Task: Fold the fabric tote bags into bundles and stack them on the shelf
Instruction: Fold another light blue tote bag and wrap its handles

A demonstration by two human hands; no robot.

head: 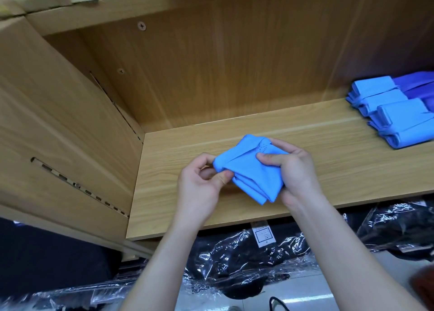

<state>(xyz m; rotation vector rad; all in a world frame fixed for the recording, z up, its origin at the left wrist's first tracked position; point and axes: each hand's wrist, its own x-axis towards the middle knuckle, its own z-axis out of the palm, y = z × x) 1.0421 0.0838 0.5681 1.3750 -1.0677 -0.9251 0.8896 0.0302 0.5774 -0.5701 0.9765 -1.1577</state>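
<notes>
1. A light blue tote bag (249,169), folded down to a small, thick bundle, is held just above the near half of the wooden shelf (328,160), about midway along it.
2. The left hand (199,184) pinches the bundle's left corner, thumb on the near side and fingers curled round behind the fold.
3. The right hand (293,169) grips the right side: its thumb presses flat across the top of the cloth while the fingers wrap round the far edge.
4. A stitched patch shows on the bundle's far upper face, by the right fingertips; it may be where a handle is sewn on, though the cloth there is too creased for me to be sure.
5. At the far right of the shelf sits a stack of folded light blue bundles (394,113), well apart from the hands, with darker blue ones (420,85) behind them against the back panel.
6. Under the shelf, black goods in clear plastic bags (246,259) lie heaped on the floor, one with a white label.
</notes>
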